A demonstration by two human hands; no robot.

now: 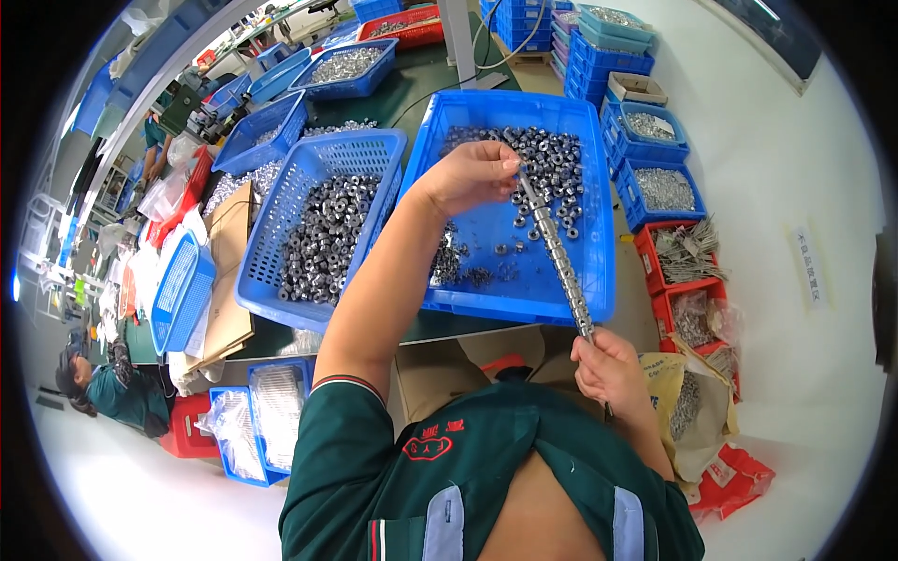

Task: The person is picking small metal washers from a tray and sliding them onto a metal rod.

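A thin metal rod strung with several shiny metal rings (556, 251) slants over the large blue tray (606, 234). Its upper end meets the closed fingertips of my left hand (475, 175), which pinch there. My right hand (608, 367) is wrapped round the rod's lower end, near the tray's front right corner. In the tray, small metal rings (552, 154) are heaped along the far side. More small dark metal parts (449, 262) lie in the tray's near left part, some hidden by my left forearm.
A perforated blue basket (267, 252) full of metal rings stands left of the tray. Cardboard (229, 271) lies beyond it. Stacked blue bins (645, 140) and red bins (669, 257) of metal parts line the right. A co-worker (117, 388) is at the far left.
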